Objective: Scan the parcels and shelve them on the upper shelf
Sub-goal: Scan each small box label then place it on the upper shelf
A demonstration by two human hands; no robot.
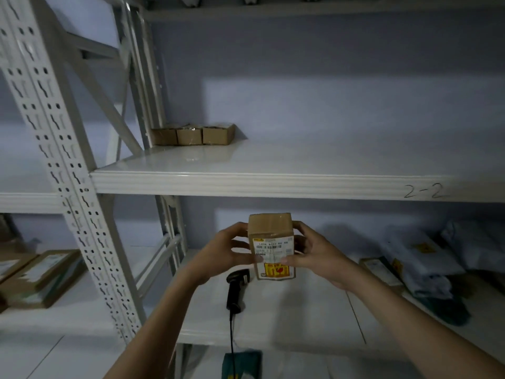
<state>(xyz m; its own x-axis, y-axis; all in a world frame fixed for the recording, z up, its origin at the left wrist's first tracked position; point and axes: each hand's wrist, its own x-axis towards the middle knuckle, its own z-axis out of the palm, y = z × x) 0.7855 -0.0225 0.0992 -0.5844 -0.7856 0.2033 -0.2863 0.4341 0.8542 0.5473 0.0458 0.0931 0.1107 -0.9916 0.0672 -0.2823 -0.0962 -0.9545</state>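
Both hands, left hand [229,248] and right hand [314,254], clamp fingers on the parcel [272,242]. Scanner [236,289] lies below, so shelving seems underway. Next: lift to the upper shelf [273,181]

Upright labelled cardboard parcel [272,242] — below upper shelf [273,181]

Centre of frame, low: we see a small cardboard parcel [272,246] held upright between both hands, label with barcode and a yellow sticker facing us. The left hand [228,251] grips its left side, the right hand [314,251] its right, thumbs on the label. Just below lies a black corded scanner [236,289] on the lower shelf [287,318]. Above, the upper shelf [273,184], marked "2-2", carries three small boxes [192,134] in a row at its back left. Bagged parcels [426,258] lie at lower right, flat boxes [41,274] at far left.
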